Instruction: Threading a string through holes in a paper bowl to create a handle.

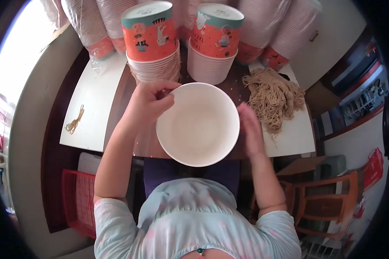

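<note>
- Presently, the left hand (148, 103) is closed on the far left rim of a white paper bowl (198, 124), fingers pinching the edge; the bowl is held up over the near edge of the table (95, 99), its mouth facing the camera, and looks empty inside.
- The right hand (250, 128) lies flat and open-fingered against the bowl's right side; it is blurred, so I cannot tell whether it presses the wall or merely brushes it.
- Risk one: the hold is a rim pinch on one side only. Thin paper may buckle there, and the bowl could tip or slip toward the person's lap.
- Risk two: a heap of tan noodles (273, 97) sits on the table just beyond the right hand. A careless sweep of that hand could drag strands off the white sheet and over the table edge.
- Risk three: two stacks of bowls (153, 64) with orange printed sleeves stand just behind the held bowl, and bagged stacks (90, 26) lean behind them. A push forward could knock a stack over.
- A small tuft of noodle strands (74, 121) lies well apart on the left of the table and is not at risk.
- Crumbs are scattered on the dark table surface near the stacks; they could stick to the bowl if it is set down there.
</note>
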Available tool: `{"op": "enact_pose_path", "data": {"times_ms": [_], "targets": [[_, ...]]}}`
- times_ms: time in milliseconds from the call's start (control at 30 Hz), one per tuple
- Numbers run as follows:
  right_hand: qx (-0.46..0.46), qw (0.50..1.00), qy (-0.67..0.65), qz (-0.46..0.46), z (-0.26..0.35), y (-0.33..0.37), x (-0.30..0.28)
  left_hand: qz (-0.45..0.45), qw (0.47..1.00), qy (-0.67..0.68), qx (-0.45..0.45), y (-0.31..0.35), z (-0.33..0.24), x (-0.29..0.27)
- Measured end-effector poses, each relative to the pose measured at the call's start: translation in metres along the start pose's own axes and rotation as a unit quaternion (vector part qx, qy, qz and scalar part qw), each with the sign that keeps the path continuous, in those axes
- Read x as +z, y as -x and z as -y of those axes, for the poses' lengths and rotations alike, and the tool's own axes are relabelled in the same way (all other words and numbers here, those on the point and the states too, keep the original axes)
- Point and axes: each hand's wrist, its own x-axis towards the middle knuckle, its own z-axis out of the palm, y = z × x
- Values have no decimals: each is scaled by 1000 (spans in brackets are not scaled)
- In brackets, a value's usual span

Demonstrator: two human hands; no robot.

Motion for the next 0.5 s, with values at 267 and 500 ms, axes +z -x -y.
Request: {"op": "enact_pose_path", "data": {"times_ms": [267,500], "targets": [[-143,904,309,258,103,-32,25,90,985,-20,143,-12,-3,18],[-179,932,313,42,79,-3,26,-69,993,94,18,38,22,9]]}}
